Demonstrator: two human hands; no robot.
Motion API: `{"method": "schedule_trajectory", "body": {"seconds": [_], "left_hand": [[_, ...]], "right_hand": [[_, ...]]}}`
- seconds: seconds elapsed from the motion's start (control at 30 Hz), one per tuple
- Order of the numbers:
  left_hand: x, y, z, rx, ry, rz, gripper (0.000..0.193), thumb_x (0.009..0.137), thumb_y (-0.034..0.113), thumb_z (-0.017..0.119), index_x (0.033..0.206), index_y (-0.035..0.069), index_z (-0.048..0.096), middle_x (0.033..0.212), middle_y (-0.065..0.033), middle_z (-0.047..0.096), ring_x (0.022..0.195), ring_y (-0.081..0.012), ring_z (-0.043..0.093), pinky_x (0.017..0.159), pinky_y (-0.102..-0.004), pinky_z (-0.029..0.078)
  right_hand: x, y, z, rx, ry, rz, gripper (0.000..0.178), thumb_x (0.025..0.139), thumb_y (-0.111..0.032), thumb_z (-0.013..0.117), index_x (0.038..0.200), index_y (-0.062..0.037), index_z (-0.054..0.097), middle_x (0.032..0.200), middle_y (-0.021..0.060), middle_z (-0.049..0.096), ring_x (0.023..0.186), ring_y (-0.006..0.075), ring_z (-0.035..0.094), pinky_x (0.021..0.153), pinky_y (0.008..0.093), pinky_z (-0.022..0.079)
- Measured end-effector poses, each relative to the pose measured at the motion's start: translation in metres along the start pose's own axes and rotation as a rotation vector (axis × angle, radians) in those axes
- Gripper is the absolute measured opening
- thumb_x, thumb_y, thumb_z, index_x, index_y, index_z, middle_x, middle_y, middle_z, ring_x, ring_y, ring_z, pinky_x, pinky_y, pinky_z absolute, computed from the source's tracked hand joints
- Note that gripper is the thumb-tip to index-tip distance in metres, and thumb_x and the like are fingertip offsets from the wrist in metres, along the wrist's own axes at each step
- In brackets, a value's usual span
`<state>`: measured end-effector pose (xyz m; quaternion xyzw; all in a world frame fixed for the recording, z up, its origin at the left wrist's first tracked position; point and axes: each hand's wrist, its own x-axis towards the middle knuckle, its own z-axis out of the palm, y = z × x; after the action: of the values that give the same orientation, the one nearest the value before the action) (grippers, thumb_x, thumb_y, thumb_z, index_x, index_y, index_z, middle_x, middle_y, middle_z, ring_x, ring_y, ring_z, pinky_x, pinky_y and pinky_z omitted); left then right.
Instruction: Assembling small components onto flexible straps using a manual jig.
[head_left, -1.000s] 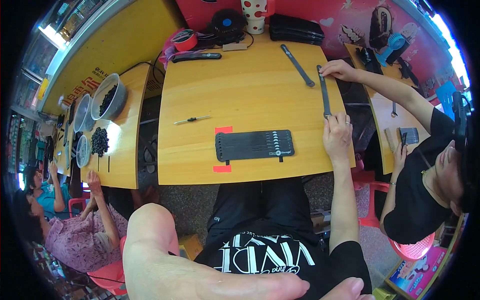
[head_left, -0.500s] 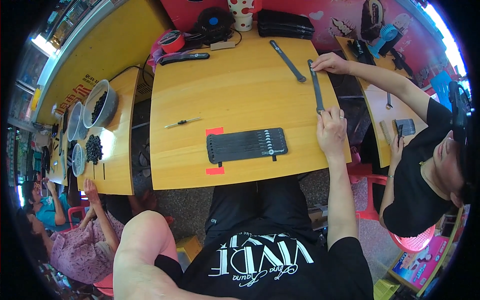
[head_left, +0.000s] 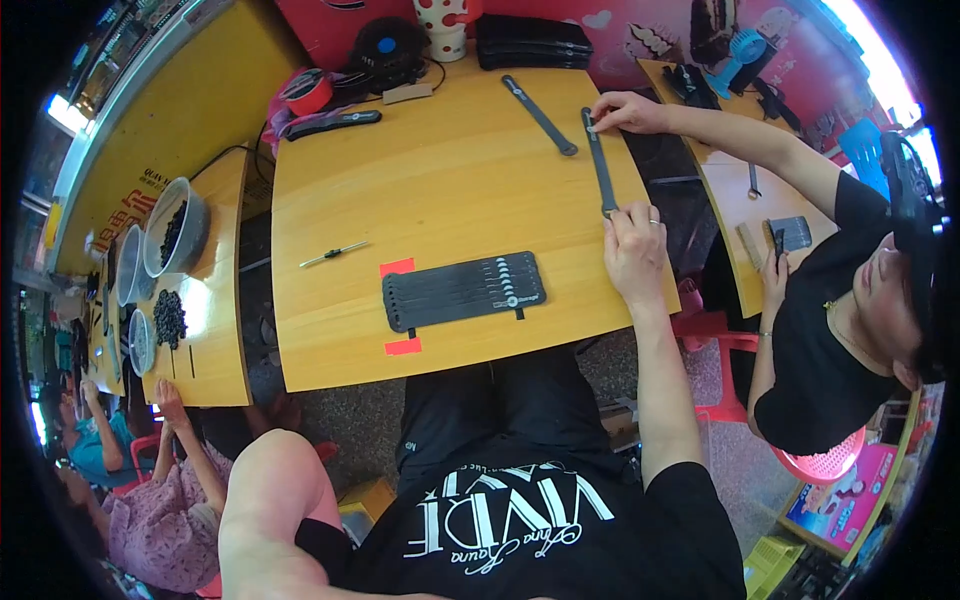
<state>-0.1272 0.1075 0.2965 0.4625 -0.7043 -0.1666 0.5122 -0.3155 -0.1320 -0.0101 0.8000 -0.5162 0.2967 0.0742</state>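
My right hand (head_left: 637, 252) reaches to the right edge of the yellow table (head_left: 420, 180), its fingers closed on the near end of a flat dark grey strap (head_left: 601, 172). A co-worker's hand (head_left: 622, 112) from the right touches the far end of that strap. A second grey strap (head_left: 541, 116) lies to its left. Nearer me is a row of overlapping dark straps (head_left: 460, 291) with pale marks near their right ends, between red tape pieces (head_left: 402, 347). My left arm (head_left: 272, 500) shows at the lower left; its hand is out of sight.
A thin pen-like tool (head_left: 334, 254) lies left of the strap row. Along the back are a tape roll (head_left: 307, 94), a black fan (head_left: 388, 48), a spotted cup (head_left: 441, 28) and stacked black pouches (head_left: 533, 42). Bowls of black parts (head_left: 175, 228) stand on the left table; co-workers sit on both sides.
The whole picture has shifted left and slightly up on the table. My right hand and the co-worker's hand stay at the same strap ends.
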Motion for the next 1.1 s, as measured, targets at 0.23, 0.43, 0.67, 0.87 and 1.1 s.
{"method": "schedule_trajectory", "body": {"seconds": [0.23,0.43,0.67,0.87,1.1], "left_hand": [[0.006,-0.017,-0.049,0.239,-0.25,0.063,0.013,0.078,0.016,0.071,0.07,0.01,0.063,0.081,-0.0055,0.067,0.07,-0.0152,0.054,0.052,-0.0265,0.046],[0.008,-0.048,-0.063,0.434,-0.246,0.312,0.019,0.085,0.017,0.068,0.097,0.004,0.061,0.093,-0.0053,0.065,0.082,-0.0198,0.06,0.07,-0.0296,0.048],[0.007,-0.212,0.022,0.687,-0.336,0.144,0.032,0.068,0.002,0.067,0.098,0.01,0.074,0.091,-0.0093,0.06,0.092,-0.0293,0.054,0.079,-0.0431,0.043],[-0.038,-0.245,0.069,0.644,-0.509,0.121,0.033,0.072,0.005,0.065,0.101,0.013,0.076,0.098,-0.0066,0.056,0.101,-0.0269,0.05,0.088,-0.0424,0.036],[-0.037,-0.254,0.084,0.669,-0.597,0.11,0.035,0.072,0.004,0.064,0.104,0.013,0.075,0.098,-0.0072,0.054,0.102,-0.0266,0.049,0.089,-0.0422,0.035]], "right_hand": [[-0.003,0.011,-0.003,-0.023,0.004,0.017,0.01,0.079,-0.01,0.071,0.084,-0.0033,0.066,0.091,0.0087,0.054,0.093,0.0289,0.055,0.076,0.0417,0.044],[-0.002,0.01,-0.003,-0.015,0.027,0.006,0.009,0.079,-0.01,0.071,0.084,-0.0035,0.066,0.09,0.0086,0.054,0.091,0.0295,0.055,0.076,0.0414,0.044],[-0.008,0.009,-0.005,-0.003,0.017,0.032,0.01,0.08,-0.01,0.071,0.085,-0.0028,0.066,0.092,0.0091,0.054,0.093,0.0291,0.055,0.077,0.0413,0.044],[-0.006,0.008,-0.007,0.01,-0.015,0.058,0.01,0.081,-0.01,0.07,0.087,-0.0021,0.066,0.093,0.0094,0.054,0.094,0.0288,0.055,0.078,0.0416,0.044],[-0.003,0.011,-0.008,0.017,-0.022,0.063,0.011,0.081,-0.01,0.07,0.086,-0.0015,0.065,0.093,0.0095,0.054,0.093,0.0287,0.055,0.077,0.0414,0.043]]}}
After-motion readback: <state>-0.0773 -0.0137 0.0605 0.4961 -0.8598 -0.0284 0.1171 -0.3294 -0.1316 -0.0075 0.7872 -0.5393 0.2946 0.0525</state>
